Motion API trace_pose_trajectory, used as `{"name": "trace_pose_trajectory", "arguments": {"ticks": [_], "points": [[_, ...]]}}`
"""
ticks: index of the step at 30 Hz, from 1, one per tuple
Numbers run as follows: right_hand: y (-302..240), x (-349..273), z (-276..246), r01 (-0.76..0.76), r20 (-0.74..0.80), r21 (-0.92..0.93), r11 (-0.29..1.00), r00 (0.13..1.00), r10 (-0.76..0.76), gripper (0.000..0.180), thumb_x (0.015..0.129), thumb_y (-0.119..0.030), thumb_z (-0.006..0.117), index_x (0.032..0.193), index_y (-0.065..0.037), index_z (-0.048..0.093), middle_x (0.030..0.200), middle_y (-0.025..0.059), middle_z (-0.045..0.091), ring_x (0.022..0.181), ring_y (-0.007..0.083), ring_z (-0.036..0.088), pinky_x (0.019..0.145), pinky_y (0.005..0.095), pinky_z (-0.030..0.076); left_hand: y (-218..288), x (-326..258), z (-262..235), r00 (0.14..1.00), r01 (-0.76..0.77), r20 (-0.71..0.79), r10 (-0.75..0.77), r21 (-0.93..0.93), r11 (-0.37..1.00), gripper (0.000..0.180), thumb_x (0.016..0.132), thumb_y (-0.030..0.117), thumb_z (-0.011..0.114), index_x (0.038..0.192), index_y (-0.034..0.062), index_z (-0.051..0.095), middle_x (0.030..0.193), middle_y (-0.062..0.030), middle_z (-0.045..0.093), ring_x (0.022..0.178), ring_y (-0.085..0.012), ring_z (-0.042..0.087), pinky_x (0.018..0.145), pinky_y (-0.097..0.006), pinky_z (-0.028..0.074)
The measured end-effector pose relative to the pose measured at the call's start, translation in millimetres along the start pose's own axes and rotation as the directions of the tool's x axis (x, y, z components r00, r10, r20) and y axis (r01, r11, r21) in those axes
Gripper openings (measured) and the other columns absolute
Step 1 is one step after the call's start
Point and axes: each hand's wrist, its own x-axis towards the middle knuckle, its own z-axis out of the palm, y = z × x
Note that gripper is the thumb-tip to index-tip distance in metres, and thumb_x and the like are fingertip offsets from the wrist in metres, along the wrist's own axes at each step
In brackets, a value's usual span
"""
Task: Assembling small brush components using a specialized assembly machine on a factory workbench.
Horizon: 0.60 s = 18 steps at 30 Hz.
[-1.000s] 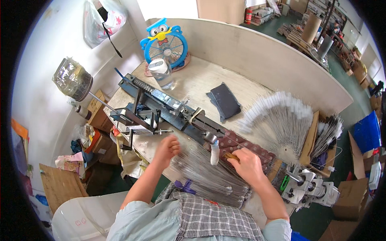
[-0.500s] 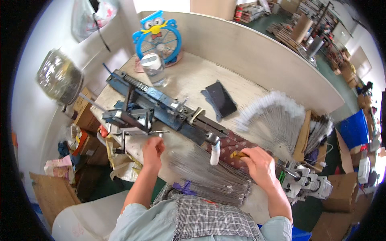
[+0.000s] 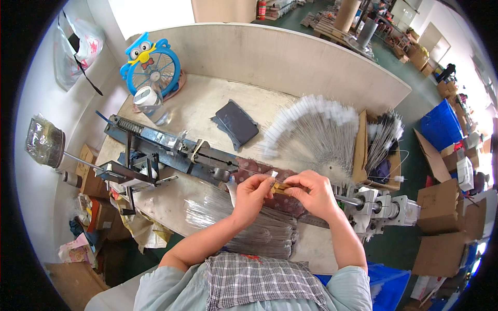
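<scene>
You are bringing both hands together over the middle of the workbench (image 3: 205,85), with a small yellow piece (image 3: 280,187) sitting between them, above the dotted maroon cloth (image 3: 290,205). Your right hand (image 3: 313,194) is pinching its right end, thumb and fingertips nearly meeting, the other fingers curling in. Your left hand (image 3: 253,194) is closing thumb and fingers on the opposite end, leaving hardly any gap; a white tip (image 3: 274,174) is sticking up just beside those fingertips, and you are hiding whatever it joins. A white-wrapped handle (image 3: 231,187) is standing just left of your left hand, while the long metal bar (image 3: 155,143) is running off toward the upper left. Below your hands, a bundle of thin wires (image 3: 259,233) is lying along the near edge. Farther right, white-tipped wires (image 3: 329,137) are spreading in a fan near the silver clamp machine (image 3: 383,208).
</scene>
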Motion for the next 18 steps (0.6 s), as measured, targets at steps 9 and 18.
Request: {"name": "trace_pose_trajectory", "arguments": {"ticks": [9, 18], "points": [[-5.8, 48.7, 43.9, 0.221, -0.159, -0.435, 0.873, 0.935, -0.316, 0.011, 0.075, -0.016, 0.067, 0.081, -0.008, 0.063, 0.072, 0.0061, 0.058, 0.076, 0.0258, 0.057, 0.067, 0.0366, 0.046, 17.1, -5.6, -8.4, 0.979, 0.022, -0.194, -0.067, -0.222, 0.975, 0.015, 0.093, 0.02, 0.056, 0.093, 0.005, 0.059, 0.077, -0.0033, 0.06, 0.061, -0.008, 0.053, 0.058, -0.021, 0.044], [-16.4, 50.0, 41.8, 0.0, 0.022, -0.215, 0.977, 1.0, 0.005, 0.019, 0.081, -0.025, 0.06, 0.085, -0.008, 0.068, 0.081, 0.0098, 0.065, 0.082, 0.0295, 0.06, 0.07, 0.0405, 0.048, 16.1, -10.6, -16.7, 0.993, 0.035, -0.105, -0.046, -0.104, 0.994, 0.032, 0.098, 0.031, 0.046, 0.097, 0.0016, 0.058, 0.077, -0.0056, 0.062, 0.065, -0.0109, 0.058, 0.063, -0.024, 0.048]]}}
